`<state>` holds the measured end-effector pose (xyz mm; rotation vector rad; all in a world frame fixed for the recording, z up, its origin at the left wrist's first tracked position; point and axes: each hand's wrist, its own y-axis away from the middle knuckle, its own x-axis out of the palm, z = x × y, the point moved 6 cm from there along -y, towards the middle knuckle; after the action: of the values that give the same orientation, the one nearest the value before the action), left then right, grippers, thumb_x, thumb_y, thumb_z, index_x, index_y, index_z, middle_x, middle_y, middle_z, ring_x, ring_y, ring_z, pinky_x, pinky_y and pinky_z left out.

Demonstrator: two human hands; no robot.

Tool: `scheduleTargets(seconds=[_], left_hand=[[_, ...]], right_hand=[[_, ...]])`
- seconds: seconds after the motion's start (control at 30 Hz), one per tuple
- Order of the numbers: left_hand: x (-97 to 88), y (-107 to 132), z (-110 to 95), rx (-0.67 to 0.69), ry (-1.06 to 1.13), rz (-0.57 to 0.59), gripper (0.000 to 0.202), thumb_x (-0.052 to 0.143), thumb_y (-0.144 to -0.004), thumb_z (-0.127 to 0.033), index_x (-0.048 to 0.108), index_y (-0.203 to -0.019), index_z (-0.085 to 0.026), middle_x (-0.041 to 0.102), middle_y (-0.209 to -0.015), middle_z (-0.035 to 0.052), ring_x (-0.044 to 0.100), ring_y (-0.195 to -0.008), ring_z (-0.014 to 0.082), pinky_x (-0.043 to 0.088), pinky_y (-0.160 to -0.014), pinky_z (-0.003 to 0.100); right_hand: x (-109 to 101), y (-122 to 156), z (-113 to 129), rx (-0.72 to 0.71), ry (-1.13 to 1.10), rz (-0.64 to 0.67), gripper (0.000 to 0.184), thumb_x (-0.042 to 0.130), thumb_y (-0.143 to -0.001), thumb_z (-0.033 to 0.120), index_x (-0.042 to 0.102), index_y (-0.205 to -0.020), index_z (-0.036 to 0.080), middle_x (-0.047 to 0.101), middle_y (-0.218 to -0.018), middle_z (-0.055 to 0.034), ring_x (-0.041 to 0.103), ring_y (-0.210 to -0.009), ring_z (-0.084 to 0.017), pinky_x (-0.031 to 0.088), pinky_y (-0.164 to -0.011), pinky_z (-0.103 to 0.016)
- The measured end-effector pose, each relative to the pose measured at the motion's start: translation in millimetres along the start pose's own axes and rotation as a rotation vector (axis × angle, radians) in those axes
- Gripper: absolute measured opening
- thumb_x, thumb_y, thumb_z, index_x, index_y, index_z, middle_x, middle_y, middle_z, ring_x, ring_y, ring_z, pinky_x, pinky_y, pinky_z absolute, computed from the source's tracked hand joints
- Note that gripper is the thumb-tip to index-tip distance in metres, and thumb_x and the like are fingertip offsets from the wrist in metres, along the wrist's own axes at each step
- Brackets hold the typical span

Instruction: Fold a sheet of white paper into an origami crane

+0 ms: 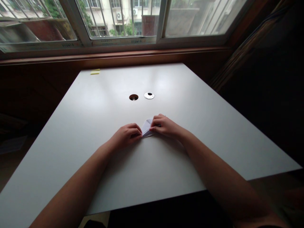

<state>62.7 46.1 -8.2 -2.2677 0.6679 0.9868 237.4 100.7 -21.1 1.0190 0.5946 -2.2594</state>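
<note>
A small folded piece of white paper (146, 126) lies between my two hands near the middle of the white table. My left hand (129, 134) pinches its left corner with thumb and fingers. From the other side, my right hand (163, 125) grips the paper, its fingers curled over the right part and hiding it. A crease and a slanted folded edge show on the visible part. How many layers it has I cannot tell.
The white table (114, 107) has a round cable hole (133, 97), with a round metal cover (149, 95) beside it. Yellow sticky notes (95, 72) lie at the far left corner. A barred window (118, 19) stands behind, and a dark curtain (251, 41) hangs at the right.
</note>
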Motion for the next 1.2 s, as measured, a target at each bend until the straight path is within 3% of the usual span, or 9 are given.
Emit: scheduleTargets(seconds=[0.37,0.5,0.87,1.03,1.2], left_hand=[[3.0,-1,-1,-0.04,-0.024,0.013,0.015,0.062,-0.09,-0.032,0.066,-0.085,-0.018,0.065,-0.094,0.0046,0.062,-0.081,0.0138,0.049,-0.076,0.026],[4.1,-1,0,-0.088,-0.043,-0.004,0.009,0.062,-0.089,-0.026,0.066,-0.084,-0.018,0.064,-0.095,0.0041,0.061,-0.08,0.0133,0.048,-0.074,0.025],[1.2,1,4,-0.147,-0.081,0.007,0.009,0.059,-0.09,-0.027,0.064,-0.088,-0.02,0.064,-0.101,0.003,0.061,-0.072,0.0099,0.049,-0.068,0.022],[1.1,4,8,-0.165,0.067,-0.033,0.012,0.058,-0.091,-0.029,0.063,-0.099,-0.02,0.062,-0.101,0.0038,0.065,-0.077,0.0112,0.052,-0.072,0.023],[4.1,3,2,-0.119,0.22,0.02,0.014,0.057,-0.092,-0.03,0.062,-0.101,-0.02,0.066,-0.097,0.005,0.068,-0.083,0.014,0.053,-0.076,0.026]], right_hand=[[2,-3,1,0.05,0.027,-0.001,0.016,0.067,-0.087,0.034,0.07,-0.08,0.02,0.063,-0.087,-0.0043,0.052,-0.091,-0.02,0.036,-0.085,-0.036],[2,-3,0,0.053,0.025,0.001,0.016,0.067,-0.087,0.034,0.069,-0.079,0.02,0.063,-0.087,-0.0039,0.052,-0.091,-0.02,0.037,-0.084,-0.035],[-3,-3,-13,0.129,0.018,-0.088,0.025,0.068,-0.085,0.042,0.067,-0.073,0.02,0.062,-0.087,-0.0045,0.05,-0.091,-0.021,0.04,-0.085,-0.035],[-6,-2,-15,0.151,0.028,-0.118,0.022,0.07,-0.084,0.041,0.067,-0.075,0.021,0.062,-0.094,-0.0062,0.047,-0.098,-0.024,0.04,-0.091,-0.039],[-9,-2,-18,0.141,0.01,-0.137,0.019,0.069,-0.084,0.038,0.069,-0.077,0.021,0.062,-0.097,-0.0076,0.048,-0.105,-0.026,0.039,-0.097,-0.043]])
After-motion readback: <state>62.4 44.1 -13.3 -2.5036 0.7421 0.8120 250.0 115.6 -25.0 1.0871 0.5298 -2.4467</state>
